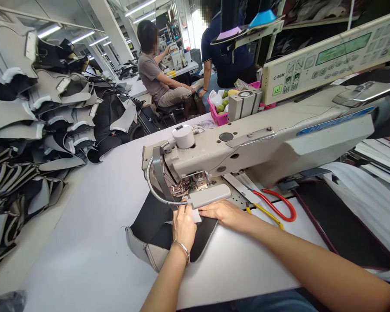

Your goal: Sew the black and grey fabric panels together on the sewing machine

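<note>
A black and grey fabric piece (156, 229) lies on the white table under the head of a sewing machine (214, 156). My left hand (183, 227), with a bangle at its wrist, presses on the piece close to the needle area, fingers closed around a small white patch (196, 215). On the patch's right side, my right hand (219, 212) rests on the black fabric with its fingertips pressed together. The machine's grey lamp bar hides part of the fingertips of both hands.
Red-handled scissors (290, 212) and a yellow-handled tool (273, 219) lie right of my right hand. A dark tray (341, 225) sits farther right. Stacked grey and black pieces (65, 117) stand left. Two people sit behind, near a pink basket (218, 117).
</note>
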A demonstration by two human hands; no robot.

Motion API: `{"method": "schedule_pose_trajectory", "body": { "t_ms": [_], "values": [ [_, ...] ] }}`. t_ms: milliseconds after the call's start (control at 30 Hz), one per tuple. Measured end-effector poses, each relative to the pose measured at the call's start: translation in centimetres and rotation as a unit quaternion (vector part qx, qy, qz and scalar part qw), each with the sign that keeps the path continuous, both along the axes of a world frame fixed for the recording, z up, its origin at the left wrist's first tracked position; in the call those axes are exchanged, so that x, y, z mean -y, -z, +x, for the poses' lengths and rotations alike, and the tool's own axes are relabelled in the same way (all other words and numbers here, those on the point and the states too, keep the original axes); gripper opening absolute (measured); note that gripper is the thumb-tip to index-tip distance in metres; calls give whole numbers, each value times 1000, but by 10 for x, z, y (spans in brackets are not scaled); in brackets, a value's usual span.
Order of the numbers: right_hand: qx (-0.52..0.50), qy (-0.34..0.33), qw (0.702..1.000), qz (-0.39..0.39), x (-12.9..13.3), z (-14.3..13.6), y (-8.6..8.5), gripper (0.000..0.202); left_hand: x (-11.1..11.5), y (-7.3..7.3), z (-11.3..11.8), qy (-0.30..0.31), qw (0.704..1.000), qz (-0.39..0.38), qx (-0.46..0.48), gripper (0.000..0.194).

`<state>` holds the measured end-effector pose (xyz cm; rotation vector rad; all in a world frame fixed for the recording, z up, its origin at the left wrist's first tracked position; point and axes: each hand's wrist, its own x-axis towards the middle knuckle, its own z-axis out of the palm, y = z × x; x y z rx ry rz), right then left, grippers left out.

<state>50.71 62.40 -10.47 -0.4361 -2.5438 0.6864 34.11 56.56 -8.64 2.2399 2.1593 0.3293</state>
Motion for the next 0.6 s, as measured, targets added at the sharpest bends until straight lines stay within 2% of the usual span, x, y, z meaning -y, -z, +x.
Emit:
{"method": "schedule_pose_trajectory", "body": {
  "t_ms": [367, 600],
  "values": [
    [11, -1, 1000, 0, -1, 2, -9, 35, -2, 2, 1, -10, 1000, -2, -2, 40],
    [7, 1, 1000, -2, -1, 3, -4, 33, -3, 3, 0, -9, 1000, 6, 7, 38]
  ]
}}
